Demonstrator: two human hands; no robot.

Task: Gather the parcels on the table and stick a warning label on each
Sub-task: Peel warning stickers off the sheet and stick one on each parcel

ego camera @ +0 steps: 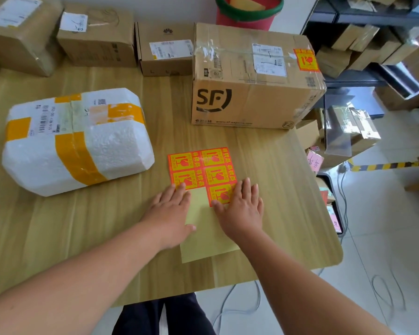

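Note:
A sheet of orange-and-yellow warning labels (200,169) lies on the wooden table (276,201), its lower part bare yellow backing. My left hand (171,211) rests flat on the sheet's left side. My right hand (242,206) lies flat on the right, its thumb at the edge of the lowest label (221,195). A large SF cardboard box (252,78) at the back right carries a warning label (305,59) on its top. A white foam parcel (75,141) with yellow tape sits at the left. Three brown boxes (97,35) line the back.
A red bucket with a green rim (248,10) stands behind the SF box. Dark shelving (373,44) with more cartons is at the right. Small boxes and cables lie on the floor beside the table's right edge.

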